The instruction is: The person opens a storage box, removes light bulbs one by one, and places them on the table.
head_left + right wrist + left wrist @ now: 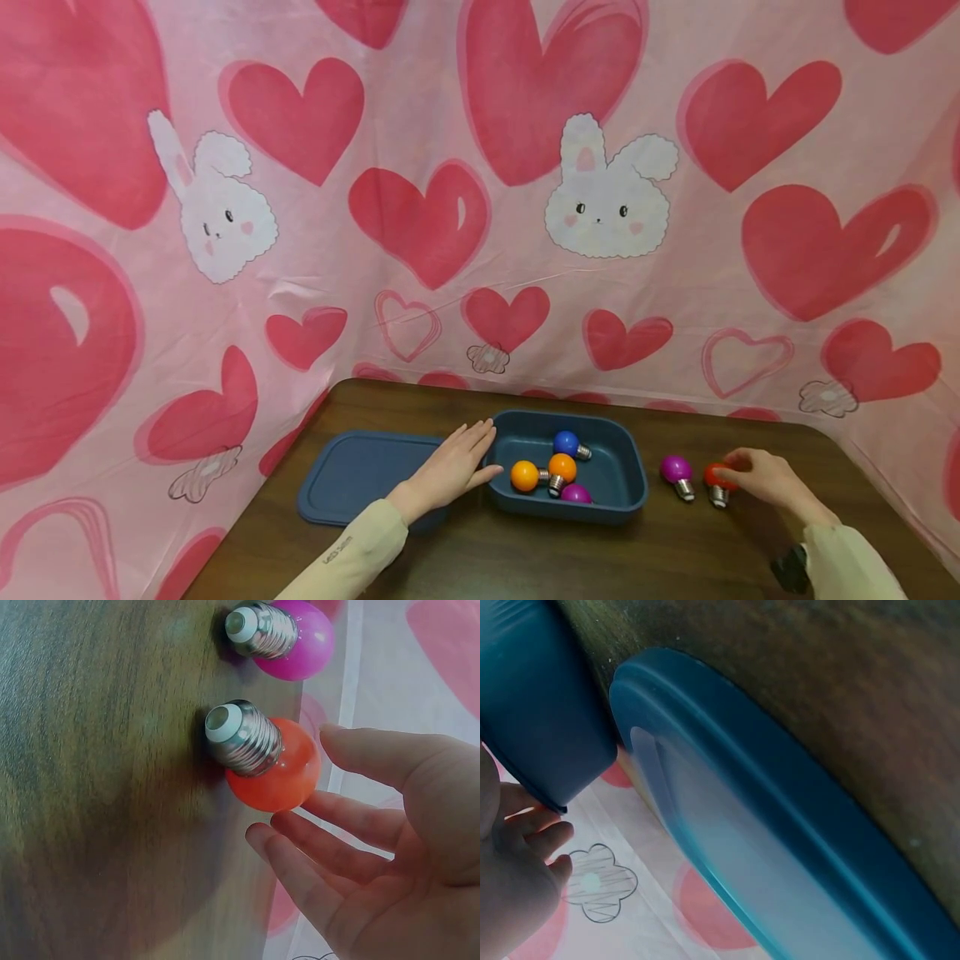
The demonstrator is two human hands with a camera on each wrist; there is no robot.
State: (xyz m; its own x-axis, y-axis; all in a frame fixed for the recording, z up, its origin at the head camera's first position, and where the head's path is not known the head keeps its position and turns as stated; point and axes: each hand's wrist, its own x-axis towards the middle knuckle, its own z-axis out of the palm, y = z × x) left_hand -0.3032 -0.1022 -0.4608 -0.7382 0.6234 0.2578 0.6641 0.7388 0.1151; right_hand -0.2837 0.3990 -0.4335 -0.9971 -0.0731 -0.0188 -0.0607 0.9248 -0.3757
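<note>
My left hand lies with straight fingers along the left rim of a dark blue plastic box. Inside the box are a blue light bulb, a yellow-orange bulb, an orange bulb and a partly hidden purple bulb. Over on the right, my right hand reaches around a red bulb resting on the table. Its fingertips are right at the glass, while the thumb stands slightly off it in the right wrist view. Another purple bulb lies just left of the red one.
A flat blue lid lies on the wooden table left of the box, partly behind my left forearm. Behind the table hangs a pink cloth printed with hearts and rabbits. A dark object shows at my right wrist.
</note>
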